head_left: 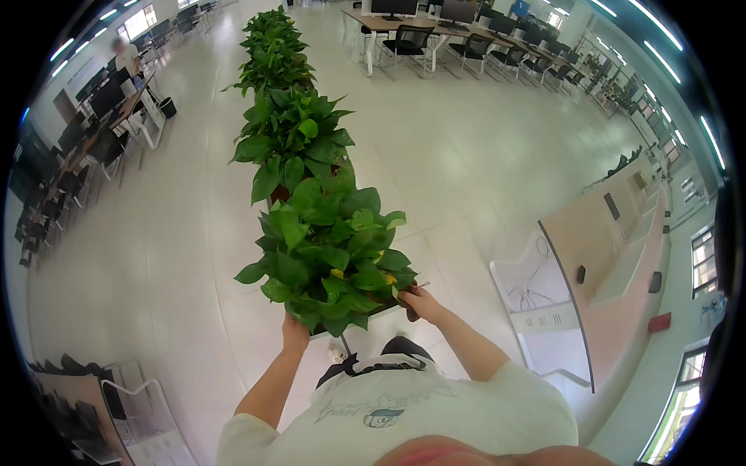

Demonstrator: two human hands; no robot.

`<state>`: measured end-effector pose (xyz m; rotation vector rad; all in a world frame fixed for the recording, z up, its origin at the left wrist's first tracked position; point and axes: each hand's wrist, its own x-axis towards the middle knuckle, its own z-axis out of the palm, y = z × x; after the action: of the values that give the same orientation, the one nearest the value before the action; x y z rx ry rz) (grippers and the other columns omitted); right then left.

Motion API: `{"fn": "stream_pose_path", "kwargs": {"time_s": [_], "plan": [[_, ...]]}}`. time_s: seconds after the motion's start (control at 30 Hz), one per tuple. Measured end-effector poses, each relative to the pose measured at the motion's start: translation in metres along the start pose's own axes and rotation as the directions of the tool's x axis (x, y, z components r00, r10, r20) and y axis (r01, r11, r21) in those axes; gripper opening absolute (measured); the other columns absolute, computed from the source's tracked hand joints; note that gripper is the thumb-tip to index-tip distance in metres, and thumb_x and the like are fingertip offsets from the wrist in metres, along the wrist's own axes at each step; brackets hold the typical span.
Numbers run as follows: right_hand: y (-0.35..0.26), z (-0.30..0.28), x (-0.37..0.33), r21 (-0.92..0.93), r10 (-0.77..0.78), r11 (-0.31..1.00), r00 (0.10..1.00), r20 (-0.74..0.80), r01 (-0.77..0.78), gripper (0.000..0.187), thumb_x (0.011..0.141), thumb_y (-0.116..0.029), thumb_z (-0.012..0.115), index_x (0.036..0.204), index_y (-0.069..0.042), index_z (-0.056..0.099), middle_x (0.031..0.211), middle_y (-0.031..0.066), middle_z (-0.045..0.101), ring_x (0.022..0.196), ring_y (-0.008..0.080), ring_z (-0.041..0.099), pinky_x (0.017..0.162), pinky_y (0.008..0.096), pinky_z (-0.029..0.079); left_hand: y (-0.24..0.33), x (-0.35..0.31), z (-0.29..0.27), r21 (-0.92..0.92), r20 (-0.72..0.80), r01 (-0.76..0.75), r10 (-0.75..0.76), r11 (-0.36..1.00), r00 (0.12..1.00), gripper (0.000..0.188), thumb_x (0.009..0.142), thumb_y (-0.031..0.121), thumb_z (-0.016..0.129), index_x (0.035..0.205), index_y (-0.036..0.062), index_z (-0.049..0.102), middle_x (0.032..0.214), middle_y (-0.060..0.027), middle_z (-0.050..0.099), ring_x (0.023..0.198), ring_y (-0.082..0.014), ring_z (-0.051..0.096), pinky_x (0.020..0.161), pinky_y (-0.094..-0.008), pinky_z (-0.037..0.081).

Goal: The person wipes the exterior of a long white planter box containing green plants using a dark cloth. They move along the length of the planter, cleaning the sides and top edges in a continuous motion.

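Observation:
Right in front of me is the nearest leafy green potted plant [334, 248], its broad leaves hiding most of its pot and the planter. A few leaves at its near right side are yellow. My left hand [295, 332] is at the near left edge of the foliage, its fingers hidden beneath the leaves. At the near right edge, my right hand [420, 303] is closed beside a leaf. Something dark brown shows under its fingers and a thin stick-like end pokes out above; I cannot make out what it is.
More leafy plants [291, 132] continue in a row straight ahead. A curved counter desk [571, 295] with cables stands at right. Desks with monitors and black chairs [408, 40] line the far side. A person [126, 56] stands at far left, near a black bin [167, 107].

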<state>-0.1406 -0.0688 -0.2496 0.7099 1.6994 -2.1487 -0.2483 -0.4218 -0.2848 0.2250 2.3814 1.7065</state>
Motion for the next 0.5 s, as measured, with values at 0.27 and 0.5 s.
{"fn": "stream_pose_path", "kwargs": {"time_s": [0.27, 0.5], "plan": [[-0.025, -0.004, 0.032, -0.463, -0.176, 0.870, 0.984, 0.034, 0.172, 0.033, 0.100, -0.039, 0.053, 0.109, -0.009, 0.061, 0.076, 0.0011, 0.062, 0.051, 0.0129, 0.055, 0.037, 0.0274, 0.040, -0.055, 0.010, 0.005, 0.104, -0.051, 0.049, -0.044, 0.993, 0.998, 0.040, 0.099, 0.020, 0.055, 0.137, 0.0054, 0.053, 0.123, -0.0209, 0.066, 0.114, -0.0374, 0.063, 0.093, -0.0409, 0.050], [-0.022, -0.027, 0.107, -0.164, -0.223, 0.956, 0.965, 0.141, 0.244, 0.047, 0.099, -0.049, 0.051, 0.129, -0.013, 0.059, 0.098, 0.0005, 0.069, 0.073, 0.0120, 0.065, 0.046, 0.0284, 0.048, -0.015, 0.011, 0.009, -0.114, 0.003, 0.264, -0.265, 0.958, 0.964, 0.038, 0.101, 0.022, 0.055, 0.133, 0.0031, 0.057, 0.125, -0.0094, 0.065, 0.113, -0.0203, 0.061, 0.096, -0.0343, 0.049]]}}
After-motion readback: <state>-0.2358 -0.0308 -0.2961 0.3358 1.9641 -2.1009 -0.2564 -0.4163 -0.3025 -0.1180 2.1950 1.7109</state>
